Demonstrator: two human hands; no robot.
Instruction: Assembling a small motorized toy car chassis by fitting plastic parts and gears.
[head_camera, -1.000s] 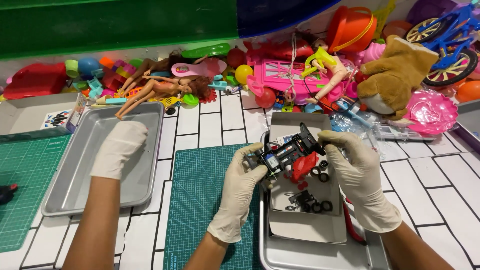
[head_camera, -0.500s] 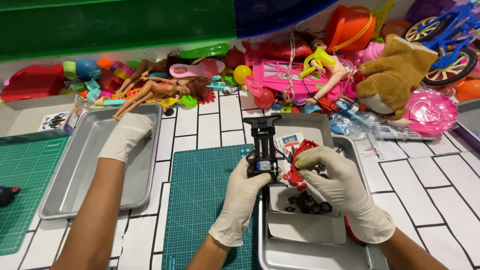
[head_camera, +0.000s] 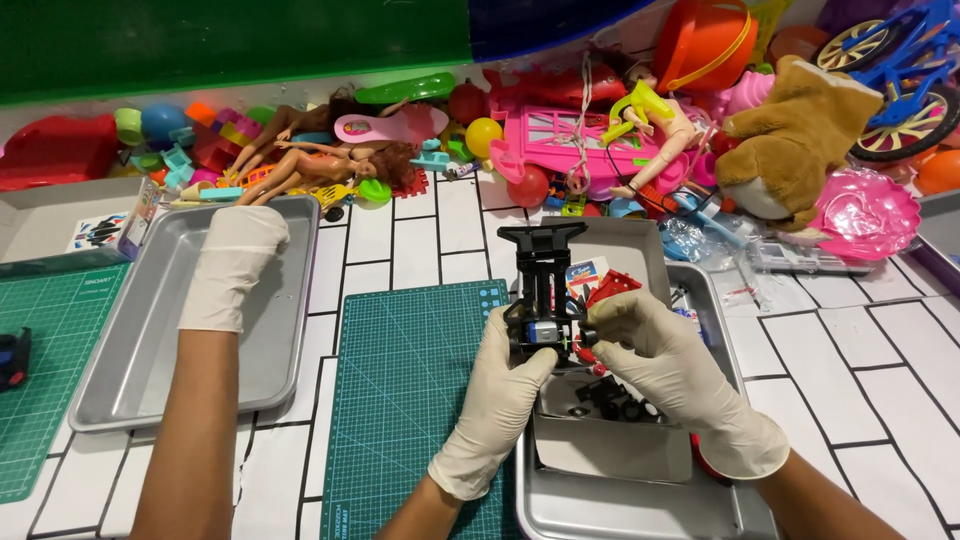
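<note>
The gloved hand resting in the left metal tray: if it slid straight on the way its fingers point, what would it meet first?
That co-worker's hand points toward the tray's far rim. It would likely meet that rim first, then the dolls just beyond it, though depth is hard to judge.

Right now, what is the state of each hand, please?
Left hand: closed on the lower end of the black toy car chassis.
Right hand: fingers pinching the same chassis from its right side.

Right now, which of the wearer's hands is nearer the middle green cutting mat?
Left. The left hand overlaps the right edge of the green cutting mat, holding the black toy chassis; the right hand holds it from the far side, above the metal tray.
</note>
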